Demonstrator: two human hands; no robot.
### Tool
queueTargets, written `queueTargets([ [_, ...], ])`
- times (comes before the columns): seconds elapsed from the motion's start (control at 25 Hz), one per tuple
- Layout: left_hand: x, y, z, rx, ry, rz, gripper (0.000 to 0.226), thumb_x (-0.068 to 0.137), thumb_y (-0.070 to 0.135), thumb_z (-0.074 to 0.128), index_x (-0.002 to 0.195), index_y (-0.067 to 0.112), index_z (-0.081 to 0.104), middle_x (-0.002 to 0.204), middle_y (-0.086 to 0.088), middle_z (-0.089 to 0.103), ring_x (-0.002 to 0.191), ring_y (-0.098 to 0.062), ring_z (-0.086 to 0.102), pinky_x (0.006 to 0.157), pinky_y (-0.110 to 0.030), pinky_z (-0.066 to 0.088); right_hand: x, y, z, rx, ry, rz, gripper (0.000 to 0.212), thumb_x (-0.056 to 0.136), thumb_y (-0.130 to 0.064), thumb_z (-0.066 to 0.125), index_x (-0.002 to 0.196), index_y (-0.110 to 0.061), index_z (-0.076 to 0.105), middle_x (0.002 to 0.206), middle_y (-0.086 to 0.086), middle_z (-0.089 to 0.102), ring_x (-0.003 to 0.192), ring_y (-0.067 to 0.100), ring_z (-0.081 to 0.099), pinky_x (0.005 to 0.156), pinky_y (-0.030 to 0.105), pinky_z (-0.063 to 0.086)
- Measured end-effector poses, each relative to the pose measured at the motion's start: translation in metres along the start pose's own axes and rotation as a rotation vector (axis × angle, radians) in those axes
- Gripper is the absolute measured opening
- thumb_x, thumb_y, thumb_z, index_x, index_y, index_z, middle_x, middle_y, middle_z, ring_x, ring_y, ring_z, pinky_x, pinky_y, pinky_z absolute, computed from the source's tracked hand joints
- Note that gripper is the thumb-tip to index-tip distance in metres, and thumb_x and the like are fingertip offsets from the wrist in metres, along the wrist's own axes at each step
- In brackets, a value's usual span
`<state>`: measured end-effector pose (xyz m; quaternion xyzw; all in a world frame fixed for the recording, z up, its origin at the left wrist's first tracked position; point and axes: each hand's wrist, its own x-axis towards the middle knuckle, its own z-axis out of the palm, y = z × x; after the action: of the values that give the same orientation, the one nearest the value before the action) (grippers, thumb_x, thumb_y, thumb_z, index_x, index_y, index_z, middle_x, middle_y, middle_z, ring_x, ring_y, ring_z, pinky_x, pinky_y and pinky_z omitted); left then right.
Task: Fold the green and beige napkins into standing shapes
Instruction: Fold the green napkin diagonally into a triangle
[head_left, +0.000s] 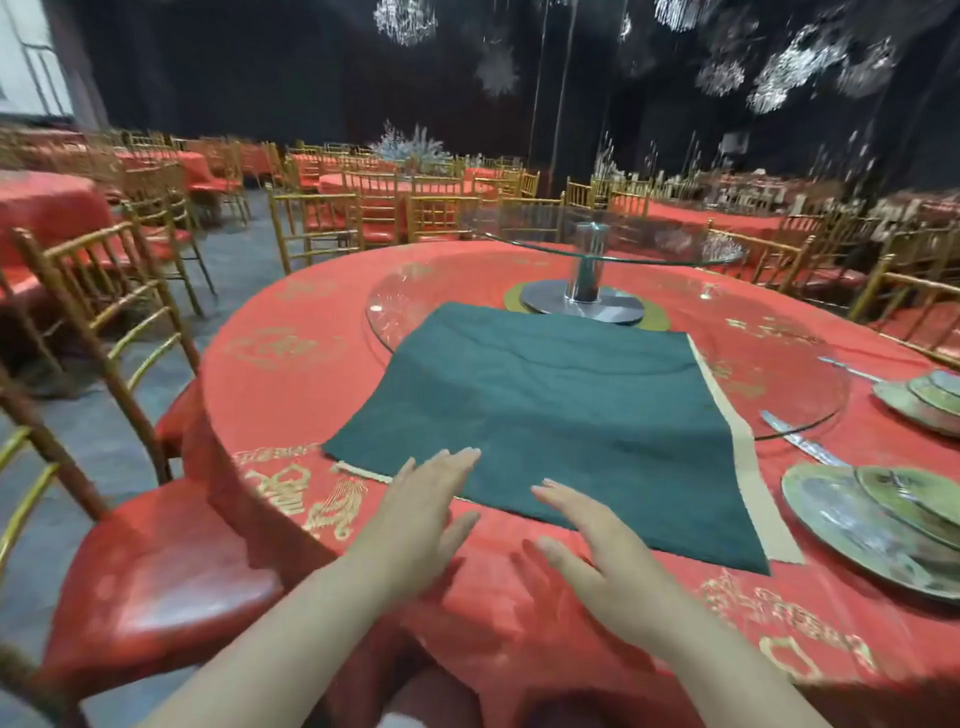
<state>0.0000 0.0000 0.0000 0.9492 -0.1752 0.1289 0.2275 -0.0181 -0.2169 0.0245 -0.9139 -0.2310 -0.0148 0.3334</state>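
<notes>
A dark green napkin (550, 415) lies spread flat on the red tablecloth, its far edge resting over the rim of the glass turntable. Under it lies a beige napkin (753, 483), showing only as a strip along the right side and a thin sliver at the near left corner. My left hand (421, 514) hovers flat over the green napkin's near edge, fingers apart and holding nothing. My right hand (597, 556) is also open, just in front of the near edge, its fingertips reaching the green cloth.
A glass turntable (795, 358) on a metal post (589, 270) fills the middle of the round table (291, 364). Green plates (872, 530) are stacked at the right, with more plates (919, 400) and cutlery behind. A red-cushioned gold chair (156, 571) stands at the left.
</notes>
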Motion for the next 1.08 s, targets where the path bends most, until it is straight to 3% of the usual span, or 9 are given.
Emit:
queueTargets([
  [0.08,0.020,-0.010,0.002,0.075,-0.080,-0.024,0.065,0.084,0.055,0.025,0.143,0.027,0.026,0.151,0.007,0.028,0.143,-0.014,0.017,0.116,-0.035,0.005,0.026,0.005,0.007,-0.104,-0.063,0.013,0.048,0.096,-0.036,0.044,0.141,-0.029,0.031,0.151,-0.014,0.022,0.141,0.002,0.014,0.115,0.021,0.010],
  [0.16,0.040,-0.020,0.000,0.158,-0.143,-0.040,0.050,0.094,0.041,0.040,0.141,0.027,0.032,0.150,0.010,0.030,0.143,-0.012,0.017,0.115,-0.034,0.007,0.050,0.007,0.016,-0.179,-0.105,0.040,0.049,0.097,-0.036,0.042,0.144,-0.025,0.031,0.154,-0.008,0.022,0.143,0.008,0.013,0.115,0.024,0.012],
  [0.28,0.052,-0.033,0.008,0.166,-0.223,-0.028,0.044,0.093,0.043,0.042,0.135,0.028,0.042,0.146,0.013,0.037,0.139,-0.010,0.025,0.113,-0.033,0.014,0.067,0.015,0.027,-0.232,-0.074,0.094,0.041,0.095,-0.036,0.046,0.134,-0.024,0.048,0.147,-0.007,0.039,0.137,0.009,0.031,0.110,0.026,0.024],
  [0.44,0.051,-0.046,0.008,0.059,-0.198,0.021,0.078,0.068,0.070,0.025,0.126,0.027,0.054,0.137,0.014,0.050,0.128,-0.008,0.042,0.106,-0.030,0.025,0.069,0.019,0.029,-0.254,-0.006,0.094,0.029,0.092,-0.036,0.052,0.117,-0.028,0.064,0.135,-0.013,0.053,0.126,0.006,0.045,0.100,0.024,0.034],
  [0.6,0.046,-0.061,-0.003,0.035,-0.196,0.051,0.072,0.065,0.072,0.034,0.115,0.028,0.062,0.123,0.017,0.060,0.116,-0.001,0.050,0.109,-0.025,0.012,0.065,0.021,0.028,-0.192,0.062,0.113,0.020,0.091,-0.033,0.055,0.100,-0.025,0.071,0.116,-0.014,0.066,0.110,0.009,0.059,0.090,0.027,0.044],
  [0.68,0.042,-0.070,-0.014,0.042,-0.175,0.060,0.056,0.072,0.061,0.040,0.107,0.026,0.066,0.111,0.014,0.067,0.106,-0.001,0.056,0.111,-0.026,0.016,0.061,0.023,0.023,-0.116,0.104,0.132,0.014,0.090,-0.029,0.057,0.089,-0.025,0.071,0.093,-0.015,0.072,0.089,0.008,0.064,0.078,0.026,0.046],
  [0.8,0.038,-0.088,-0.034,0.031,-0.120,0.018,0.035,0.073,0.029,0.047,0.096,0.020,0.071,0.097,0.004,0.071,0.094,-0.006,0.053,0.102,-0.025,0.033,0.052,0.029,0.014,0.014,0.110,0.162,0.015,0.090,-0.024,0.058,0.076,-0.028,0.065,0.069,-0.015,0.066,0.067,0.000,0.057,0.064,0.016,0.041],
  [0.96,0.032,-0.103,-0.064,0.006,-0.042,-0.091,0.030,0.074,-0.004,0.061,0.091,0.018,0.072,0.088,0.003,0.072,0.088,-0.018,0.064,0.081,-0.033,0.048,0.036,0.032,0.010,0.109,0.084,0.186,0.017,0.089,-0.022,0.059,0.073,-0.025,0.064,0.070,-0.011,0.067,0.066,0.004,0.058,0.065,0.019,0.044],
  [1.08,0.033,-0.094,-0.086,-0.227,-0.070,-0.133,0.024,0.076,-0.007,0.068,0.082,0.016,0.071,0.075,0.010,0.072,0.077,-0.008,0.067,0.074,-0.020,0.051,0.026,0.025,0.003,0.105,0.050,0.196,0.018,0.088,-0.022,0.060,0.071,-0.026,0.064,0.072,-0.010,0.068,0.068,0.007,0.061,0.068,0.024,0.046],
])
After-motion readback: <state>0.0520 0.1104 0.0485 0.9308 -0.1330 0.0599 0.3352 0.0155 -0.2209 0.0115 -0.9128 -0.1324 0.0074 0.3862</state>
